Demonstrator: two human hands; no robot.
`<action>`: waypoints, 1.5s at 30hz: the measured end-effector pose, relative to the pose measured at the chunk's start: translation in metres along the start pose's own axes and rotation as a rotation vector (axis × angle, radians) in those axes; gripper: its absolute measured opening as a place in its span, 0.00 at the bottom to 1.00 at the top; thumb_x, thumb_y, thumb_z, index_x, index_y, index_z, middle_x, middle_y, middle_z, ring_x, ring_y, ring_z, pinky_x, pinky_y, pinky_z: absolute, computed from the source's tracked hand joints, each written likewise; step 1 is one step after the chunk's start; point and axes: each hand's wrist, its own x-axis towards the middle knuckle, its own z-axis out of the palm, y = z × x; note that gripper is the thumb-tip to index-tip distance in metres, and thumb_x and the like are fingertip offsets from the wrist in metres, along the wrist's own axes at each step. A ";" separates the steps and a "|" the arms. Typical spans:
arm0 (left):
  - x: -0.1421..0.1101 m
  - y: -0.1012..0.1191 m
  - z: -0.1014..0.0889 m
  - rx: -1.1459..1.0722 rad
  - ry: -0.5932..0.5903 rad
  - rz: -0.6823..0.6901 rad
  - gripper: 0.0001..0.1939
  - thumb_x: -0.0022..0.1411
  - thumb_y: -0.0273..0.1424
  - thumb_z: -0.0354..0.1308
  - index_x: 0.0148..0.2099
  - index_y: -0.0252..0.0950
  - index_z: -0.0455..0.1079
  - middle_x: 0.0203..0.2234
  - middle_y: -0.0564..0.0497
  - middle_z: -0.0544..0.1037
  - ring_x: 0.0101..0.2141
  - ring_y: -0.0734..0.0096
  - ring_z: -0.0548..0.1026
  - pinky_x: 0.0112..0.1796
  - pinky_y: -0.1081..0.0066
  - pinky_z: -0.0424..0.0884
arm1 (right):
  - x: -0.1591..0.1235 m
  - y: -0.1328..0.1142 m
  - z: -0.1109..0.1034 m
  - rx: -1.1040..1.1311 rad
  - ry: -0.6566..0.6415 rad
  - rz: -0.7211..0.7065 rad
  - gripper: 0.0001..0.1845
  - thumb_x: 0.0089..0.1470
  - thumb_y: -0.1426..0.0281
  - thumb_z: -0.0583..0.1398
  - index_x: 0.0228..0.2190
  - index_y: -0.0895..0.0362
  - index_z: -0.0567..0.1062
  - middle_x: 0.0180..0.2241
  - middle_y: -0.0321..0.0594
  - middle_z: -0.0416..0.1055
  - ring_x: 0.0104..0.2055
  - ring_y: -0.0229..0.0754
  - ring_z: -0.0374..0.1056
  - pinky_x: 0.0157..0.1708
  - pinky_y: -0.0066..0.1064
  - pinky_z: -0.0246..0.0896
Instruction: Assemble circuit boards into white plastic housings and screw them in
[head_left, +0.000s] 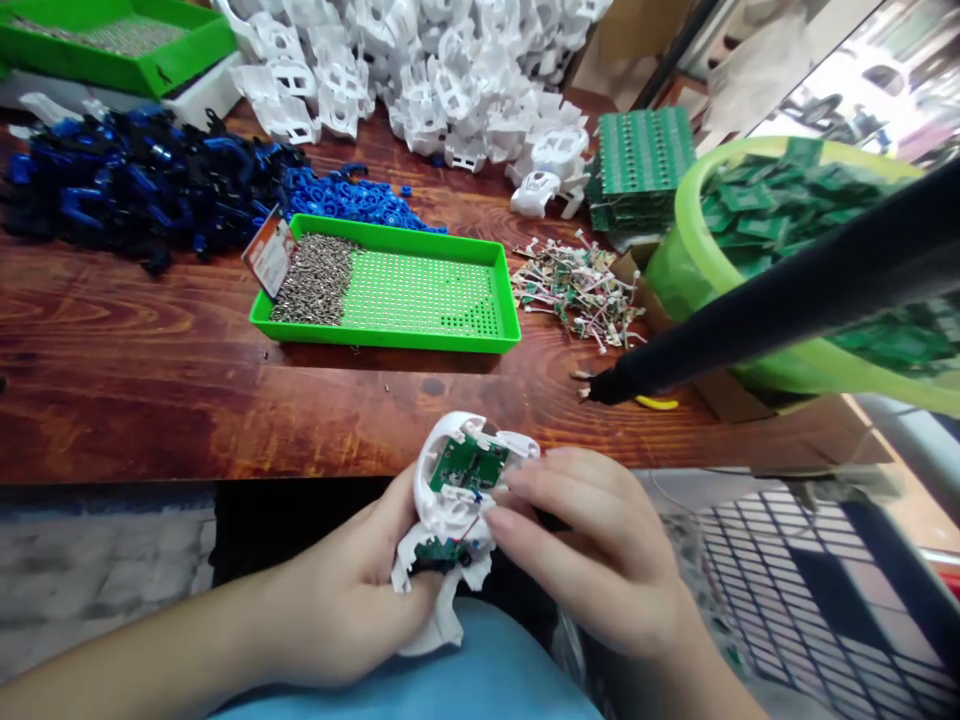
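Left hand [360,595] has the white plastic shell [452,512] gripped from its left side, thumb on the lower part, so the thing sits right between both hands, near the table's [315,420] front edge. Right hand [600,550] is up against the shell's right side, fingers near the green board [469,465] inside; honestly can't tell if they're pinching anything.

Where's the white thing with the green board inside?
In the head view, the white shell is just below centre, in the left hand, with the right hand at its right side, near the table.
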 end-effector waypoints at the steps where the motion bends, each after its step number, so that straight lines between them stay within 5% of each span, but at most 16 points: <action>1: 0.000 0.001 0.001 -0.031 -0.025 -0.012 0.32 0.63 0.26 0.54 0.67 0.42 0.51 0.58 0.44 0.69 0.54 0.57 0.70 0.56 0.60 0.62 | 0.004 -0.001 0.000 -0.018 -0.045 -0.052 0.08 0.55 0.79 0.60 0.37 0.59 0.77 0.36 0.41 0.77 0.40 0.43 0.73 0.43 0.35 0.71; 5: 0.002 0.003 0.006 -0.224 -0.076 -0.118 0.38 0.63 0.26 0.55 0.69 0.47 0.41 0.60 0.44 0.66 0.53 0.59 0.71 0.51 0.63 0.68 | 0.012 0.002 -0.001 -0.029 -0.091 -0.181 0.08 0.55 0.75 0.61 0.38 0.60 0.78 0.35 0.40 0.79 0.37 0.42 0.74 0.42 0.35 0.73; 11: 0.003 0.003 0.010 -0.315 -0.079 -0.145 0.40 0.62 0.26 0.56 0.69 0.50 0.40 0.61 0.45 0.64 0.53 0.59 0.71 0.50 0.64 0.69 | 0.004 0.003 0.000 -0.134 -0.054 -0.256 0.08 0.54 0.74 0.59 0.34 0.60 0.79 0.38 0.42 0.79 0.36 0.41 0.75 0.38 0.33 0.74; 17: 0.002 0.004 0.010 -0.055 0.022 -0.028 0.34 0.65 0.31 0.52 0.69 0.43 0.42 0.63 0.44 0.62 0.60 0.55 0.62 0.59 0.60 0.58 | 0.002 0.005 0.003 -0.049 -0.069 -0.206 0.09 0.57 0.76 0.56 0.35 0.65 0.77 0.41 0.51 0.77 0.35 0.44 0.75 0.32 0.34 0.72; 23: 0.002 0.000 0.007 0.171 0.045 0.086 0.30 0.66 0.30 0.50 0.68 0.37 0.49 0.61 0.42 0.66 0.58 0.55 0.65 0.59 0.62 0.60 | -0.008 -0.002 0.010 0.039 0.020 0.003 0.11 0.56 0.78 0.59 0.40 0.61 0.78 0.35 0.42 0.76 0.36 0.41 0.69 0.31 0.33 0.64; 45: 0.006 0.003 0.004 0.204 -0.003 0.125 0.28 0.64 0.27 0.51 0.66 0.39 0.53 0.60 0.44 0.67 0.57 0.59 0.67 0.58 0.64 0.62 | -0.015 -0.003 0.018 0.114 0.054 -0.008 0.13 0.59 0.79 0.56 0.44 0.61 0.77 0.35 0.39 0.73 0.38 0.39 0.65 0.33 0.33 0.63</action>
